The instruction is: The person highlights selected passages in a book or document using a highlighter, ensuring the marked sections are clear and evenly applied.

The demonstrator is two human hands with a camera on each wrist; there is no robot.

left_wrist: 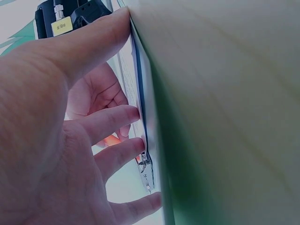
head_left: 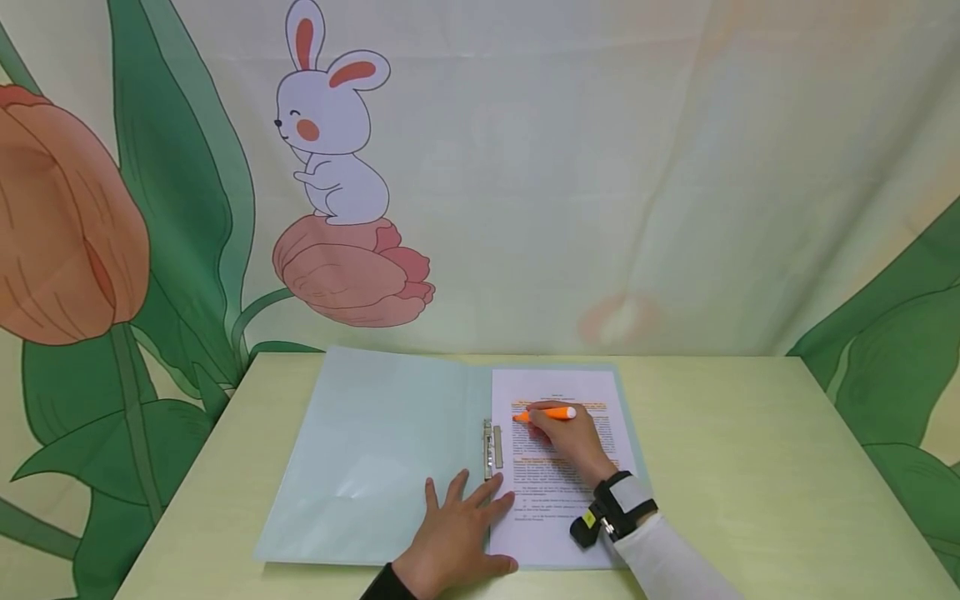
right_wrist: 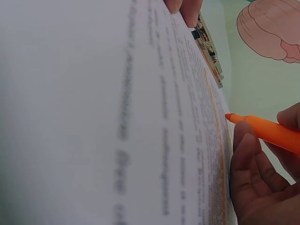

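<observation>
My right hand (head_left: 567, 437) pinches an orange highlighter (head_left: 555, 413), its tip right at the left side of the text in the upper part of the printed sheet (head_left: 555, 546). Orange marked lines show on the sheet above the tip and again around mid-page. In the right wrist view the highlighter (right_wrist: 272, 132) lies between thumb and fingers, tip at the paper. With fingers spread, my left hand (head_left: 457, 533) rests at the lower fold of the light blue folder (head_left: 375, 458), fingertips and thumb on the sheet's left edge. A metal clip (head_left: 492, 447) sits along the folder's spine.
The folder lies open on a pale yellow-green table (head_left: 750, 467). Behind the table's far edge hangs a curtain (head_left: 562, 167) printed with a rabbit and tulips. A black wrist camera (head_left: 586, 528) is strapped to my right wrist, close over the sheet.
</observation>
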